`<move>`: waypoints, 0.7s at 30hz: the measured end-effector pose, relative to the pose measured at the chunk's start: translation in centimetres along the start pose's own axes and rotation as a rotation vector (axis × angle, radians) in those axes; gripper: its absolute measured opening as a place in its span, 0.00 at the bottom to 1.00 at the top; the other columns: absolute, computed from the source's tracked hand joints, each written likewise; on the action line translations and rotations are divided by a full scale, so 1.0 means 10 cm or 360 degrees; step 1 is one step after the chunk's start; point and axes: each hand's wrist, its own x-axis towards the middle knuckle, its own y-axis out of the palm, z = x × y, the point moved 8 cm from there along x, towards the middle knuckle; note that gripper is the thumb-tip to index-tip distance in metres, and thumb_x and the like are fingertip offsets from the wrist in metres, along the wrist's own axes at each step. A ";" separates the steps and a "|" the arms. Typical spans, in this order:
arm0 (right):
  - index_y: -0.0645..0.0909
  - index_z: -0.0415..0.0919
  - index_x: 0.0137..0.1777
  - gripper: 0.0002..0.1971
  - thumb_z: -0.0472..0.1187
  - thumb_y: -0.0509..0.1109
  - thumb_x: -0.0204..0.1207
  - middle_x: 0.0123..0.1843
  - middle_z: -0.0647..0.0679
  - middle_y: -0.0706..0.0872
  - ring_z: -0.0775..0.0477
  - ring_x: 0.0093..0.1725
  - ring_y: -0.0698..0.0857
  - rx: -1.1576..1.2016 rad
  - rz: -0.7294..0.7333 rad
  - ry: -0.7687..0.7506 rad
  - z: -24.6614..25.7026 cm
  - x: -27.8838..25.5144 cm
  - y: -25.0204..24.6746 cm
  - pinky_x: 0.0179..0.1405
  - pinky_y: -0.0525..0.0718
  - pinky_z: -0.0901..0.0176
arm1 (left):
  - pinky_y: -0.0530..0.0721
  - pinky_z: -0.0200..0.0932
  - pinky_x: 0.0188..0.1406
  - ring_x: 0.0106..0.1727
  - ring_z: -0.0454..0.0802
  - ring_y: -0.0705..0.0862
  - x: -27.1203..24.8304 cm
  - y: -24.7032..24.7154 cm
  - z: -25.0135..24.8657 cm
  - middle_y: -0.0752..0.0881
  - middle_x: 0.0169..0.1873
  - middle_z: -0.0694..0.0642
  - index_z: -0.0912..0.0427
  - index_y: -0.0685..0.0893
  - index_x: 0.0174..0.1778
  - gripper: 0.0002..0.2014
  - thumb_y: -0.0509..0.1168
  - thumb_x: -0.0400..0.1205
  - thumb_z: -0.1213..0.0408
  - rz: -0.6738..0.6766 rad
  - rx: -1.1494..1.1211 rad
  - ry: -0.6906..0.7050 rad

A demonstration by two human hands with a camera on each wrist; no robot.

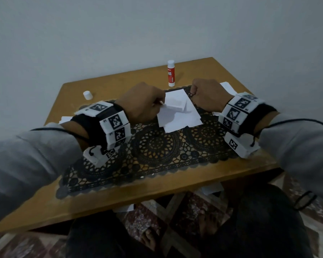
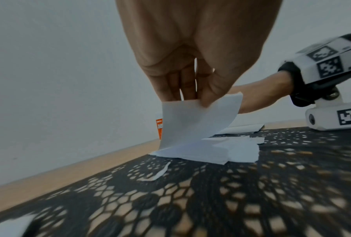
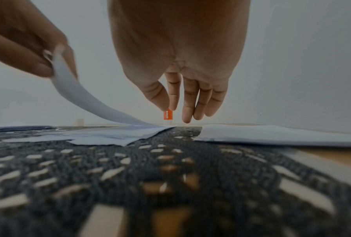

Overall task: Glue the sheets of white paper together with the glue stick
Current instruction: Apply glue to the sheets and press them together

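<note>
On the black lace mat [image 1: 157, 148] lies a pile of white paper sheets [image 1: 179, 118]. My left hand [image 1: 161, 104] pinches the near-left edge of the top sheet [image 2: 190, 121] between thumb and fingers [image 2: 206, 97] and lifts it, so it curves up from the pile [image 2: 201, 152]. My right hand [image 1: 193, 94] hovers at the pile's far right corner; its fingers [image 3: 187, 112] hang down relaxed and hold nothing. The red and white glue stick [image 1: 171, 73] stands upright on the table beyond the mat, uncapped. Its white cap [image 1: 87, 95] sits at the far left.
The wooden table [image 1: 78, 198] stands against a plain wall. More white sheets [image 1: 227, 87] lie at the right behind my right hand, and a few [image 1: 64, 119] at the left edge. A small paper scrap [image 2: 158, 174] lies on the mat. Loose papers [image 1: 212, 189] lie on the floor.
</note>
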 end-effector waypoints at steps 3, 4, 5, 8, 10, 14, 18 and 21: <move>0.79 0.36 0.54 0.09 0.32 0.62 0.76 0.55 0.40 0.84 0.38 0.55 0.80 0.0008 -0.0010 0.0015 -0.01 -0.01 -0.01 0.50 0.77 0.52 | 0.78 0.45 0.42 0.44 0.58 0.86 -0.29 -0.12 0.06 0.90 0.43 0.58 0.61 0.87 0.46 0.06 0.66 0.76 0.71 -0.0067 -0.0054 0.0046; 0.79 0.36 0.54 0.09 0.33 0.62 0.76 0.55 0.40 0.84 0.38 0.55 0.80 0.0009 -0.0013 0.0020 -0.01 -0.01 -0.01 0.49 0.76 0.52 | 0.80 0.45 0.44 0.44 0.58 0.86 -0.39 -0.14 0.07 0.90 0.44 0.58 0.61 0.86 0.45 0.07 0.66 0.75 0.72 -0.0072 -0.0081 0.0068; 0.79 0.35 0.54 0.09 0.32 0.62 0.76 0.55 0.40 0.84 0.38 0.55 0.80 0.0010 -0.0015 0.0019 -0.01 -0.02 0.00 0.47 0.75 0.54 | 0.80 0.46 0.44 0.44 0.58 0.86 -0.50 -0.17 0.08 0.90 0.44 0.57 0.61 0.87 0.45 0.08 0.66 0.74 0.74 -0.0084 -0.0108 0.0100; 0.79 0.33 0.54 0.09 0.31 0.63 0.76 0.54 0.40 0.84 0.39 0.53 0.80 -0.0003 -0.0013 -0.0012 0.00 -0.04 -0.01 0.44 0.74 0.54 | 0.79 0.44 0.45 0.45 0.56 0.85 -0.80 -0.18 0.13 0.89 0.44 0.55 0.60 0.86 0.44 0.11 0.65 0.71 0.78 -0.0077 -0.0166 0.0184; 0.79 0.33 0.53 0.08 0.32 0.63 0.75 0.53 0.40 0.84 0.38 0.52 0.80 0.0004 -0.0008 -0.0011 -0.01 -0.04 0.00 0.46 0.75 0.51 | 0.81 0.47 0.45 0.45 0.54 0.84 -0.98 -0.13 0.22 0.88 0.43 0.53 0.58 0.86 0.43 0.12 0.66 0.71 0.79 -0.0025 -0.0207 0.0211; 0.79 0.36 0.52 0.07 0.33 0.65 0.76 0.54 0.41 0.84 0.41 0.51 0.80 -0.0023 0.0022 0.0005 -0.02 -0.03 0.02 0.46 0.75 0.53 | 0.83 0.55 0.51 0.51 0.52 0.82 -1.24 0.06 0.41 0.87 0.47 0.51 0.54 0.85 0.42 0.16 0.66 0.72 0.82 0.0212 -0.0221 0.0129; 0.80 0.34 0.54 0.08 0.34 0.64 0.77 0.55 0.41 0.84 0.40 0.53 0.79 -0.0085 0.0019 -0.0009 0.01 -0.04 0.02 0.46 0.72 0.55 | 0.80 0.53 0.61 0.60 0.53 0.80 -1.37 0.21 0.41 0.86 0.53 0.53 0.53 0.84 0.40 0.20 0.64 0.68 0.86 0.0394 -0.0265 0.0064; 0.80 0.35 0.54 0.08 0.35 0.65 0.77 0.57 0.40 0.84 0.39 0.55 0.80 -0.0101 0.0023 0.0014 -0.01 -0.03 0.02 0.47 0.73 0.55 | 0.77 0.48 0.67 0.66 0.51 0.78 -1.40 0.24 0.44 0.85 0.59 0.52 0.55 0.86 0.42 0.21 0.62 0.67 0.87 0.0470 -0.0244 0.0047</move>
